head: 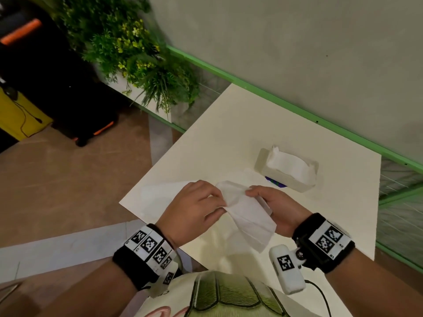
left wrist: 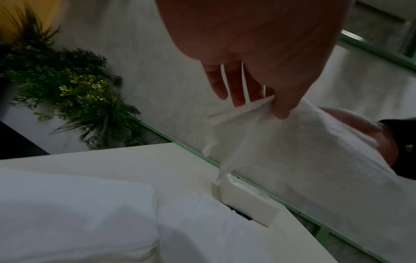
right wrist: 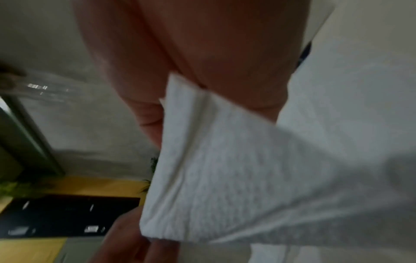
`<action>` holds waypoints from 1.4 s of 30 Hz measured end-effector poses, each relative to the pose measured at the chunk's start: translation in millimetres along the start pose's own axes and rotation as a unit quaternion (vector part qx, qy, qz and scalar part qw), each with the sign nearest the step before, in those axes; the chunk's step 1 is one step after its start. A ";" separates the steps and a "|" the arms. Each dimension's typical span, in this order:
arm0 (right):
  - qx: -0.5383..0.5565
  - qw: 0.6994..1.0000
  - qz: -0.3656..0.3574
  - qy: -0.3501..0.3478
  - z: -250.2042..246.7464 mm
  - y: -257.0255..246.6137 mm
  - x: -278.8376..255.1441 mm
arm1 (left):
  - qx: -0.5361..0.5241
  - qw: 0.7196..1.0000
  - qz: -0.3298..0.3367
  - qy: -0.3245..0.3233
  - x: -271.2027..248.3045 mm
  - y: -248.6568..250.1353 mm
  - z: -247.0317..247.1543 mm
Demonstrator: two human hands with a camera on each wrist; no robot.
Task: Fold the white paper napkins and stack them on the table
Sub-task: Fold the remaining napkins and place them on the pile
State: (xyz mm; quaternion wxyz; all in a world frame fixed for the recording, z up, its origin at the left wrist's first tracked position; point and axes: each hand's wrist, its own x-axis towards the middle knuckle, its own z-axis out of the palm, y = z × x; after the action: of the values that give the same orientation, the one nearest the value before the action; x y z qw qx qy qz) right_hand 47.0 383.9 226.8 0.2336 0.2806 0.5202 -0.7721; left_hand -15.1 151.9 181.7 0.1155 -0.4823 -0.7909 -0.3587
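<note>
Head view shows both hands at the lower middle of the frame holding 1 white napkin (head: 246,211) above the tabletop (head: 229,138): the left hand (head: 194,209) pinches its left edge in a narrow grip, and the right hand (head: 274,207) pinches the right end the same way. Flat napkins (head: 160,191) lie on the tabletop left of the hands. A tissue box (head: 288,170) sits at center right, just beyond the right hand.

White paper napkin (head: 246,213) held above the table (head: 229,138)

Thin and creased, it hangs slack off the surface, lower corner drooping toward the near edge; 1 napkin sheet (head: 160,191) lies flat just left of it.
</note>
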 end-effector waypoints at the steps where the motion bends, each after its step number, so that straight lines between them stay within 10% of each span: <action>1: -0.043 0.998 -0.016 0.031 8.5 -2.7 4.7 | 0.001 1.000 -0.007 -0.008 -0.7 -7.5 -6.0; 5: -0.317 0.899 -0.233 0.191 38.1 -7.8 22.8 | -0.004 0.992 -0.083 -0.096 -5.6 -39.6 -31.8; 9: -0.587 0.698 -0.403 0.080 68.2 -0.5 42.7 | -0.041 0.967 -0.187 -0.170 -8.7 -68.9 -54.2; 12: -0.664 0.648 -0.372 0.029 84.5 11.4 77.8 | -0.094 0.945 -0.255 -0.181 -12.7 -87.8 -68.5; 18: -0.432 0.872 -0.227 0.020 90.8 11.2 117.7 | -0.235 0.871 -0.403 -0.155 -31.0 -131.5 -90.9; 25: -0.256 0.960 -0.060 0.096 82.3 33.5 155.0 | -0.340 0.735 -0.578 -0.107 -82.1 -177.2 -76.8; 30: -0.162 0.975 0.026 0.152 80.1 47.8 176.1 | -0.383 0.676 -0.628 -0.052 -101.1 -186.6 -52.8; 42: -0.195 0.963 0.016 0.185 66.6 44.2 196.9 | -0.312 0.711 -0.624 -0.090 -107.5 -201.9 -26.2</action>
State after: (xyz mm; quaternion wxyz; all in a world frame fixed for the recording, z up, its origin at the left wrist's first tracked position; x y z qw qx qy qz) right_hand -81.2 292.7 84.0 0.1955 0.3761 0.6903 -0.5864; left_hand -135.5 5.0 51.5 -0.3636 0.0820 -0.7613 -0.5306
